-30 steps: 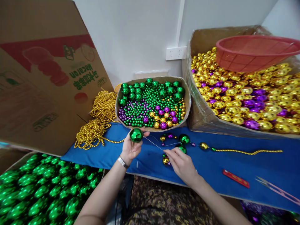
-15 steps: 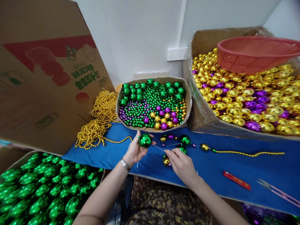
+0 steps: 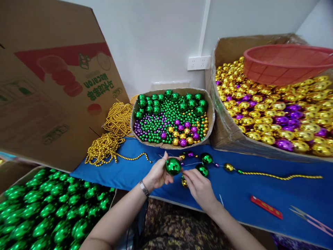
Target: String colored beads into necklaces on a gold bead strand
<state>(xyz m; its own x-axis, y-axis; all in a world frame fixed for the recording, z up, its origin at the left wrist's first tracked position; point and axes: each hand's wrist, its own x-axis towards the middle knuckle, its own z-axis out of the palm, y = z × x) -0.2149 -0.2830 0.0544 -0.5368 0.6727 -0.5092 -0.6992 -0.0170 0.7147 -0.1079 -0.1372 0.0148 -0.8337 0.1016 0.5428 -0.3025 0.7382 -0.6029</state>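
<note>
A large shiny green bead (image 3: 173,166) sits between the thumb and fingers of my left hand (image 3: 158,172). Thin thread ends stick out past its left side. My right hand (image 3: 199,185) is closed at the bead's right side, fingertips pinched, seemingly on the thread; the exact grip is hidden. Beyond my right hand lies a partly strung strand with green balls (image 3: 206,158), a gold bead (image 3: 228,167) and small purple beads. At its right end runs a gold twisted bead chain (image 3: 281,176).
A cardboard tray (image 3: 212,126) of mixed beads stands behind my hands. Gold bead chains (image 3: 102,150) are heaped at left, beside a tall carton (image 3: 65,86). Rightward are a large box (image 3: 221,135) of gold beads, a red basket (image 3: 281,66), a red packet (image 3: 266,207) and thread snips (image 3: 310,219).
My left hand has moved right and slightly down with the green bead, up close to my right hand. The thread stretch between them has shortened, and thread ends now show left of the bead.
</note>
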